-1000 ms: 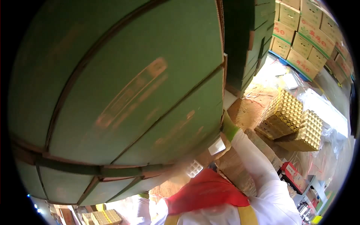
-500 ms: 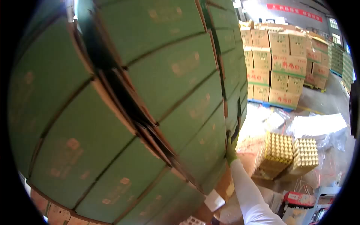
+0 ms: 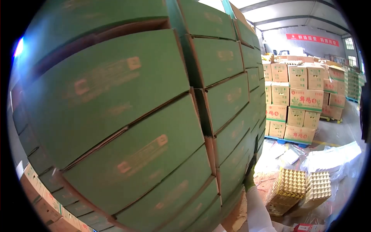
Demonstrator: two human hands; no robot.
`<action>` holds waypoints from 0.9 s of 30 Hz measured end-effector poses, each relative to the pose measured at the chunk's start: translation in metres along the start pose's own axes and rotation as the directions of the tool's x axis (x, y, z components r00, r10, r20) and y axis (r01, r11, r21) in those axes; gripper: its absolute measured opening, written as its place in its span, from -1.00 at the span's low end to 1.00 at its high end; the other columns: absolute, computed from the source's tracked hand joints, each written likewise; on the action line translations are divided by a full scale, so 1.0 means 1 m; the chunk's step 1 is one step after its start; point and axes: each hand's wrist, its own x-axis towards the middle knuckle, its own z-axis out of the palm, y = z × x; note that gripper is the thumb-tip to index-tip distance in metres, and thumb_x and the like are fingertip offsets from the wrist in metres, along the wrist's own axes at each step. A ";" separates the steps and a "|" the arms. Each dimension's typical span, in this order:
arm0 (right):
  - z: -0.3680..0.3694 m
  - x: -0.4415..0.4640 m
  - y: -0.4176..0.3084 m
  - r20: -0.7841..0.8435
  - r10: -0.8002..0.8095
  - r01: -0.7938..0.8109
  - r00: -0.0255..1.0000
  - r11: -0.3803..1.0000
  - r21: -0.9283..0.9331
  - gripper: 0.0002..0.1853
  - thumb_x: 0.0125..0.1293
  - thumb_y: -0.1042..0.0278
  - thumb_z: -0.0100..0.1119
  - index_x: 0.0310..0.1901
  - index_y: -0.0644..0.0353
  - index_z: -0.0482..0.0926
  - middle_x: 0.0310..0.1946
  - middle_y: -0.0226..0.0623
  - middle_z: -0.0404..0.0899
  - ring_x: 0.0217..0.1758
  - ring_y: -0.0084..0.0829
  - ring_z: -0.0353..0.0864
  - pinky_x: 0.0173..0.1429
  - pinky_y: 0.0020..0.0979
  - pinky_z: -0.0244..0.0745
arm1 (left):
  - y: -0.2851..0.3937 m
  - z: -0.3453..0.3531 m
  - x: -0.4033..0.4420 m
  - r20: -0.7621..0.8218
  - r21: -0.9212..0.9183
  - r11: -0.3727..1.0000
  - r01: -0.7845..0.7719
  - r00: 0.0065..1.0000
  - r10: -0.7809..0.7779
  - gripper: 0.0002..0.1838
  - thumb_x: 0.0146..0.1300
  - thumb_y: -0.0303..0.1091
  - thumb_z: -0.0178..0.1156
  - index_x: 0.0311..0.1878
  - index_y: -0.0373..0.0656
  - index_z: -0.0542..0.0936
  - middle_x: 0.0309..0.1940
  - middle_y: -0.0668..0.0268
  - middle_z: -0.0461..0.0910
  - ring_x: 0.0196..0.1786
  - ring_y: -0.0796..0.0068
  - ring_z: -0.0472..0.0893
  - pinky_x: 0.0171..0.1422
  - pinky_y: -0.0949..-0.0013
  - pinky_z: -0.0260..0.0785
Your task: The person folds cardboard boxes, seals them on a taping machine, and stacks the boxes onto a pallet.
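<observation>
A tall stack of green cartons [image 3: 127, 112] fills the left and middle of the view, close in front of me. Dark gaps run between its columns, and pale print marks the carton faces. My right hand [image 3: 251, 178], in a yellow-green glove with dark fingers, reaches up from the bottom in a white sleeve [image 3: 258, 210]. It lies against the lower right side of the stack, its fingers stretched upward along the cartons and partly in shadow. No grasp on a carton can be made out. My left hand is out of view.
Two stacks of egg trays [image 3: 290, 185] [image 3: 319, 185] stand on the floor to the right of my arm. White sheets [image 3: 332, 160] and plastic film lie behind them. Brown printed cartons [image 3: 305, 100] are piled on a blue pallet [image 3: 288, 142]. More brown cartons [image 3: 42, 197] sit at lower left.
My view has tilted and swung, so the ceiling and banner show more and the stack appears more upright. My right hand appears lower in view, still against the stack's side.
</observation>
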 end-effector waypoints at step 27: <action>0.516 -0.295 -0.504 0.966 -0.179 0.773 0.185 -0.580 -0.256 -0.55 0.25 0.40 0.21 0.18 0.30 0.45 0.15 -0.16 0.48 0.14 -0.24 0.51 0.18 -0.32 0.42 | 0.445 0.098 -0.220 0.410 -0.736 0.557 -0.384 0.402 0.819 -0.59 0.46 -0.25 0.02 0.29 -0.18 0.41 0.24 0.25 0.48 0.25 0.30 0.48 0.31 0.19 0.32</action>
